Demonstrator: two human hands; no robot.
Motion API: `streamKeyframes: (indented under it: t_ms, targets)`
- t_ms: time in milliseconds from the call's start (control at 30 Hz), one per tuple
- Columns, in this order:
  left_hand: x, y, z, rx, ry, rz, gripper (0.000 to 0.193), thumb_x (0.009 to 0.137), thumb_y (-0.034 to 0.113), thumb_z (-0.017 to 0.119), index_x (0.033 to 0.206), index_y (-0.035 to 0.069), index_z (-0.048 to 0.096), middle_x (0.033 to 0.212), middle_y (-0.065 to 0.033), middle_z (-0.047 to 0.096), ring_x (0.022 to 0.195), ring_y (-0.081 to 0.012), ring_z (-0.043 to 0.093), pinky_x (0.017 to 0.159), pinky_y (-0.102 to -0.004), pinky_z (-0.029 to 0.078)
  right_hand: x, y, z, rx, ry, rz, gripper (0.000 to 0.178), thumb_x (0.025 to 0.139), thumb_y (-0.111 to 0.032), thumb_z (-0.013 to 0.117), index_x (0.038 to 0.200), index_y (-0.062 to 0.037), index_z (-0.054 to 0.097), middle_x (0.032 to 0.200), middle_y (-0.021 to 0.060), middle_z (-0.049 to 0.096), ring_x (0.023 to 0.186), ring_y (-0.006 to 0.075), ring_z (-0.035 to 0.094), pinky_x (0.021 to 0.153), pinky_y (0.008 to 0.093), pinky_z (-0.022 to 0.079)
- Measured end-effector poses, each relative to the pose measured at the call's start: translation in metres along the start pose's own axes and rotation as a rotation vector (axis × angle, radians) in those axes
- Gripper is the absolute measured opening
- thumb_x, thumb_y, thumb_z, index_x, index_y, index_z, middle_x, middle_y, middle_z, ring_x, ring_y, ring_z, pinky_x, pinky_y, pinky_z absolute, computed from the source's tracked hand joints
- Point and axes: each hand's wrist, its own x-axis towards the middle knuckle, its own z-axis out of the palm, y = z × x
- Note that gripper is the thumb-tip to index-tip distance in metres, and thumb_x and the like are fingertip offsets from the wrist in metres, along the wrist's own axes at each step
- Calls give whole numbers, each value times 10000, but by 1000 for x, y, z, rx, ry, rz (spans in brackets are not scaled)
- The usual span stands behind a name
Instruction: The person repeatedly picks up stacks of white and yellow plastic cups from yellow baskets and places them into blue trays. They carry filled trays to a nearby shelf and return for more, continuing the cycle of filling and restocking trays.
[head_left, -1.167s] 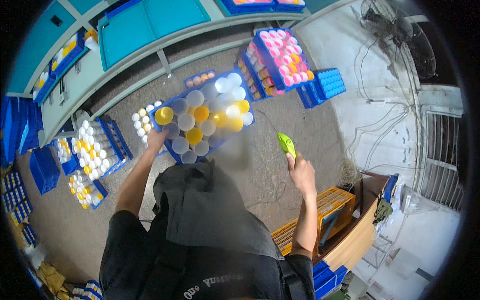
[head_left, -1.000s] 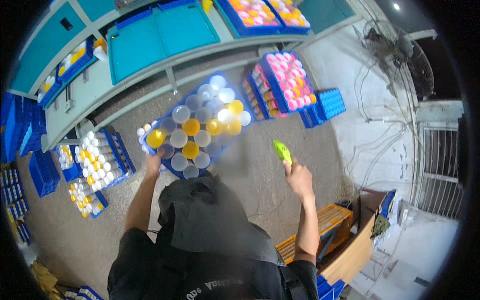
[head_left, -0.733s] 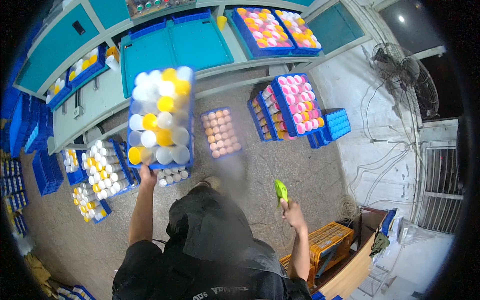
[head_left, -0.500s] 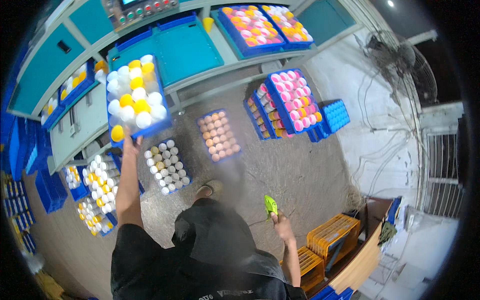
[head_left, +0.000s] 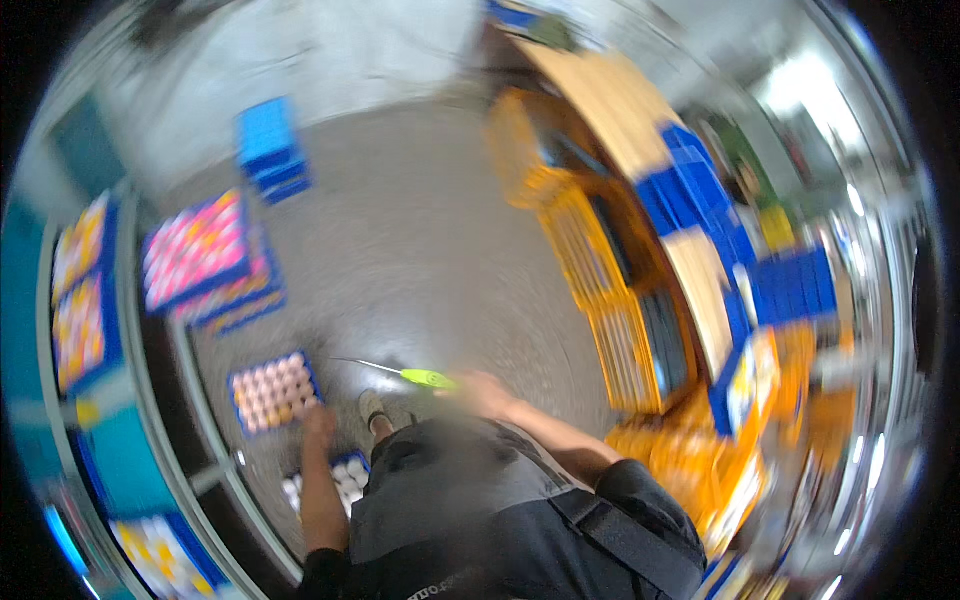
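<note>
My right hand (head_left: 482, 396) is closed round the bright green handle of a thin tool (head_left: 425, 378). Its narrow metal shaft points left over the floor, and blur hides the tip's shape. My left hand (head_left: 319, 425) is low on the left, smeared by motion, so its fingers cannot be made out. Nearest to it, on the floor, stands a blue tray (head_left: 272, 393) of pale pink round-ended pieces. A second tray (head_left: 350, 474) with white round-ended pieces lies partly behind my left forearm.
Stacked blue trays with pink and white pieces (head_left: 200, 255) stand at left, beyond them bright blue trays (head_left: 268, 140). A teal bench (head_left: 150, 440) with filled trays runs along the left. Orange crates (head_left: 585, 245) and a wooden board (head_left: 610, 100) line the right side.
The view has swung to the right. My left hand has left the tray of white and yellow pieces on the bench. The green-handled tool stays in my right hand, its shaft now showing.
</note>
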Motion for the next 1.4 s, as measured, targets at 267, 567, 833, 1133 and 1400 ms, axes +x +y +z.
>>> streamKeyframes:
  t_ms: [267, 567, 833, 1133, 1400]
  targets:
    - [32, 96, 358, 261, -321, -112, 176, 954, 213, 588, 1047, 65, 602, 818, -68, 643, 612, -180, 583, 525, -311, 473, -236, 200, 14, 783, 517, 814, 470, 934, -416, 583, 1228, -49, 592, 1061, 252, 673, 983, 411, 656, 843, 474, 505]
    - [84, 84, 627, 868, -302, -354, 403, 980, 283, 531, 1264, -3, 543, 957, -187, 660, 689, -301, 635, 625, -452, 562, -516, 316, 167, 1015, 603, 1478, 549, 936, -515, 573, 1150, -10, 598, 919, 197, 703, 810, 329, 691, 747, 448, 527]
    - [-131, 9, 1112, 675, -1244, -337, 730, 910, 326, 687, 1453, -14, 338, 1422, -210, 473, 1222, -378, 543, 1020, -476, 476, -550, 356, 223, 990, 339, 1487, 677, 931, -631, 477, 1064, 16, 630, 909, 194, 709, 844, 363, 689, 754, 477, 523]
    - [-342, -100, 1357, 62, -1032, -408, 754, 826, 272, 795, 1432, 94, 382, 1430, -129, 395, 1264, -313, 439, 1034, -460, 439, -683, 408, 203, 1274, 263, 1642, 673, 900, -635, 525, 961, 16, 684, 850, 190, 685, 727, 311, 675, 627, 443, 523]
    - [-307, -73, 1340, 175, -494, -367, 430, 880, 199, 638, 1280, 60, 558, 1213, -84, 605, 1051, -267, 597, 812, -476, 533, -787, 549, 215, 1275, 195, 1500, 657, 922, -604, 516, 948, 33, 677, 842, 157, 680, 727, 292, 661, 640, 430, 531]
